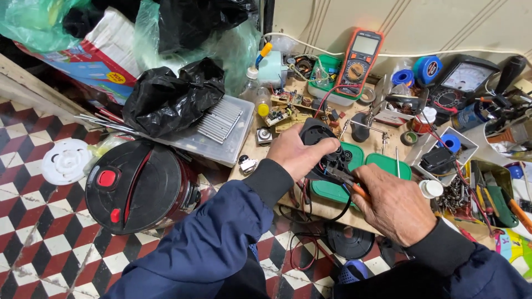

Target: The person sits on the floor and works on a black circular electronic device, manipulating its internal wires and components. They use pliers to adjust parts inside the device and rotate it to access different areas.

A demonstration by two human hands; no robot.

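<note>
Squarely under left hand (297,153): black part (317,134).

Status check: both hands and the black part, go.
Left hand grips black plastic part. Right hand holds orange-handled pliers, tips at the part. Loose wires hang below; green mat underneath.

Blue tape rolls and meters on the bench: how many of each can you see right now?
Blue tape rolls: 3, at and
Meters: 2, an orange digital multimeter and a black analog meter
Total: 5
</note>
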